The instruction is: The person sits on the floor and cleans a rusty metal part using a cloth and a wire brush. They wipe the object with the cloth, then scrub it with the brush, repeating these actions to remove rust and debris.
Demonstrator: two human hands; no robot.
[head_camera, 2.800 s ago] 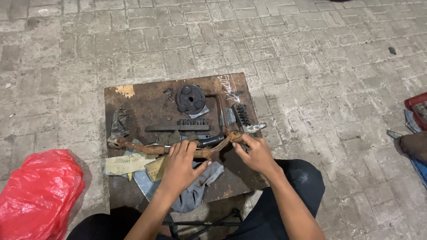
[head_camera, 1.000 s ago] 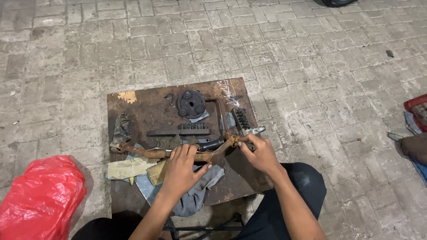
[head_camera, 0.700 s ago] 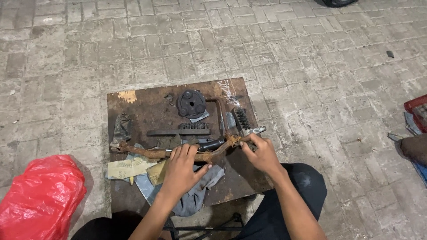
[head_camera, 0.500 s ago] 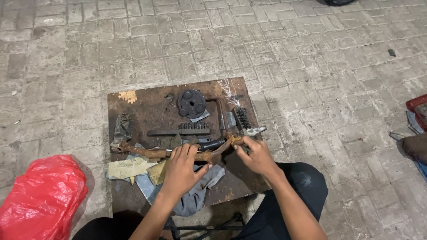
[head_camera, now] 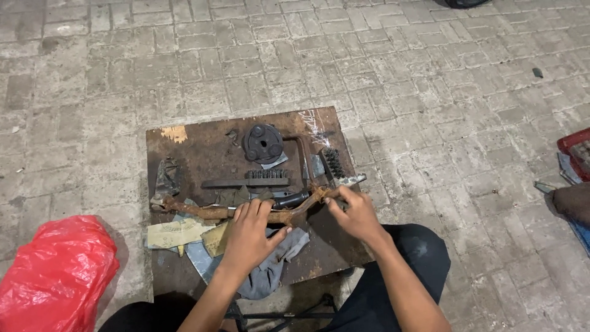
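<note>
a long rusty bent rod (head_camera: 203, 211) is being held flat across a worn brown board (head_camera: 203, 144) that is lying on brick paving. the left hand (head_camera: 249, 237) is being pressed down over the rod's middle, fingers together and curled over it. the right hand (head_camera: 355, 214) is being closed in a pinch around the rod's right end, just beside a silvery toothed footpeg (head_camera: 350, 180). scraps of sandpaper (head_camera: 178, 232) and a grey rag (head_camera: 270, 267) are lying under the left wrist, and a dark round disc (head_camera: 263, 143) and a flat black bar (head_camera: 243, 182) are resting farther up the board. a red plastic bag (head_camera: 52, 270) is sitting well apart at the left. the board's near edge looks unsupported, so it could be tipped by hard downward pressure; the flaking rust could also let the pinch slip and scrape the fingers.
</note>
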